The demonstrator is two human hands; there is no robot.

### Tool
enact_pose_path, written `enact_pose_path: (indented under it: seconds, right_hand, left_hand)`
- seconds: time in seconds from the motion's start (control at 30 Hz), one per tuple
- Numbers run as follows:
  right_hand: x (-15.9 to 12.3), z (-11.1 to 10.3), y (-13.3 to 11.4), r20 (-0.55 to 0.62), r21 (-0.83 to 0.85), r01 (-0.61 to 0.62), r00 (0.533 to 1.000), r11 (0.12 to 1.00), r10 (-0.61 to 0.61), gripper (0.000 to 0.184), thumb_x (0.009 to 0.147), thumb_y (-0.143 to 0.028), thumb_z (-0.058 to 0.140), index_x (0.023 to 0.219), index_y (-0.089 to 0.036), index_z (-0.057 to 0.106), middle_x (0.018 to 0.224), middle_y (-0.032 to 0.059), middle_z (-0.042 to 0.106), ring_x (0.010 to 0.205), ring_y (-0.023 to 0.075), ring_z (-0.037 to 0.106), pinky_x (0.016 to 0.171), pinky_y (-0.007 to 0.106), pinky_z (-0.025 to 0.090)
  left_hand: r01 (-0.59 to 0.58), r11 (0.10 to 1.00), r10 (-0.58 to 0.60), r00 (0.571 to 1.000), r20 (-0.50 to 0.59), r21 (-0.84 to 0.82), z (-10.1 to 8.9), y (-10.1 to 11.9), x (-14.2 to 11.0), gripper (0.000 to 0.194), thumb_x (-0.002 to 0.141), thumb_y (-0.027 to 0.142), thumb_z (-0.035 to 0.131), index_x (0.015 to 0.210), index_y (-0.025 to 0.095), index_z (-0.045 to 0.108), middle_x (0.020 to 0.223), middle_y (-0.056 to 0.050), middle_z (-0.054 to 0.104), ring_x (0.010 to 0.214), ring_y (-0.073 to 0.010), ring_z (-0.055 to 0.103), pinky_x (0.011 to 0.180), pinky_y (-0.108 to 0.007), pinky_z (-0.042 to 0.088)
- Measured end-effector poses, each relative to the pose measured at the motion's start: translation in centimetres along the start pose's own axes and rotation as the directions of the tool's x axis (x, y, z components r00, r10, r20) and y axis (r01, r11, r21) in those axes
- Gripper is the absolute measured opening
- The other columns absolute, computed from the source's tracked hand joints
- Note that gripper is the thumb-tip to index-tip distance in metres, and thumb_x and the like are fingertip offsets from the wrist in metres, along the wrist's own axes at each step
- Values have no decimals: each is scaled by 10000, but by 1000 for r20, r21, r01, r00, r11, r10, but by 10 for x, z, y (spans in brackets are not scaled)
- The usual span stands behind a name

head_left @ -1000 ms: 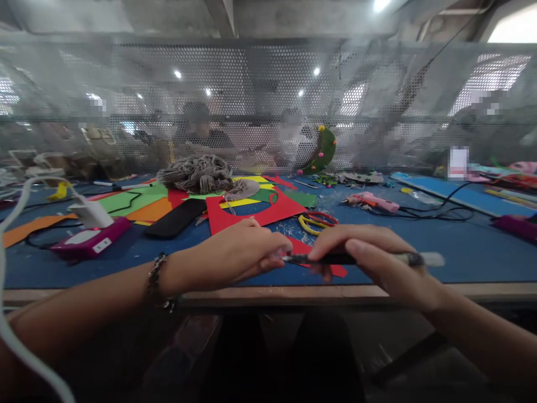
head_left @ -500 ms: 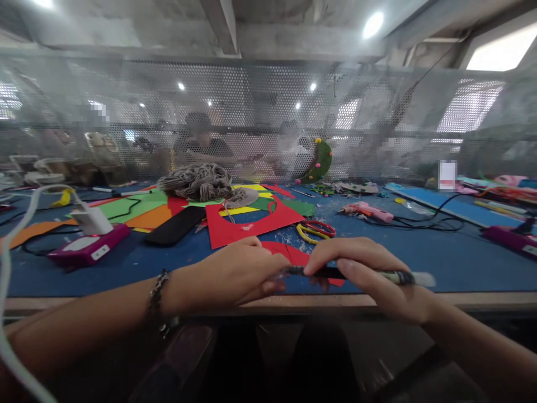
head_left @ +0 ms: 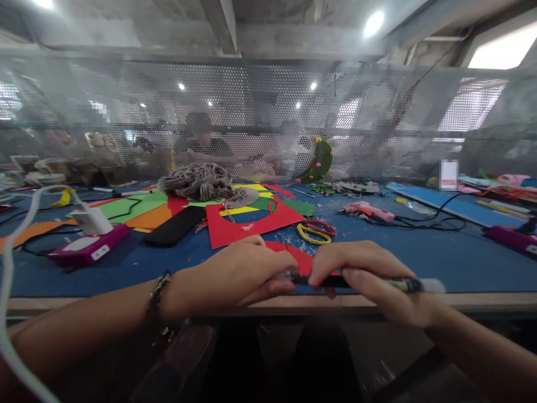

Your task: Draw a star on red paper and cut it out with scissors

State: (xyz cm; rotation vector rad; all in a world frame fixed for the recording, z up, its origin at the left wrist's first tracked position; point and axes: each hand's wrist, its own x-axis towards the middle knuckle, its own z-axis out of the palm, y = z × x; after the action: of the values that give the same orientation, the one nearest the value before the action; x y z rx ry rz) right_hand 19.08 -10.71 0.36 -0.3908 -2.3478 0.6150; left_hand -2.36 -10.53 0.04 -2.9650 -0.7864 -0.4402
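Observation:
Just above the table's front edge, my right hand (head_left: 369,274) is closed around a black pen (head_left: 339,281), which lies nearly level. Its pale, translucent end (head_left: 432,286) sticks out to the right, past the hand. My left hand (head_left: 255,271), with a dark bracelet at the wrist, pinches the pen's other end, where a clear piece (head_left: 286,275) shows between the fingers. Whether that clear piece is a separate cap, I cannot tell. Under and behind the hands lies a cut piece of red paper (head_left: 304,258).
Beyond the hands are a red sheet (head_left: 251,228) with a round hole, scissors (head_left: 314,235), a black phone (head_left: 178,226) and grey yarn (head_left: 197,182). A pink glue gun (head_left: 369,211) lies right. A purple power strip (head_left: 90,246) and white cable (head_left: 8,296) are left.
The view has tilted up since the first frame. My left hand has shifted slightly right, nearer my right hand. Both hands keep hold of the pen.

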Motion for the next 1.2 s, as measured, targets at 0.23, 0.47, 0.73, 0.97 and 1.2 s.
enact_pose_path:
  seconds: [0.23, 0.47, 0.73, 0.97, 1.2]
  right_hand:
    - [-8, -6, 10, -120, 215, -28, 991, 976, 55, 258, 827, -140, 363, 839, -172, 619, 760, 42, 625, 700, 142, 567, 604, 246, 452]
    - [6, 1, -1, -13, -39, -19, 1000, 999, 19, 272, 776, -96, 328, 819, -169, 587, 764, 34, 644, 701, 130, 590, 638, 231, 458]
    - [0, 30, 16, 125, -64, 257, 961, 964, -248, 241, 717, -158, 307, 745, -209, 542, 575, 6, 573, 560, 136, 550, 542, 240, 439]
    - [20, 23, 25, 194, -303, 70, 981, 950, -11, 237, 754, -152, 331, 864, -165, 541, 649, 16, 577, 542, 111, 494, 517, 225, 384]
    - [29, -34, 91, -97, -392, -352, 935, 850, 342, 361, 870, -336, 215, 939, -120, 496, 545, -19, 470, 447, 76, 407, 444, 186, 332]
  left_hand:
    - [-42, 999, 40, 996, -81, -23, 1, -5, -5, 291, 915, 331, 257, 925, 176, 503, 783, -5, 627, 639, -136, 518, 648, -261, 324]
    - [-27, 997, 29, 999, -26, 76, 4, -1, 1, 330, 918, 305, 241, 788, 168, 512, 663, -1, 580, 558, -136, 480, 584, -259, 315]
    - [-198, 980, 198, 980, 11, -10, 22, 11, -9, 527, 926, 360, 65, 654, 173, 476, 558, 1, 567, 456, -122, 429, 567, -269, 348]
    - [-18, 1000, 18, 996, 85, 2, 22, -24, -4, 327, 895, 361, 288, 765, 188, 534, 646, 0, 595, 546, -136, 508, 544, -229, 367]
    - [371, 920, -359, 928, -102, 128, 14, -98, -3, 392, 899, 327, 182, 1070, 115, 463, 873, -102, 604, 775, -203, 574, 672, -300, 417]
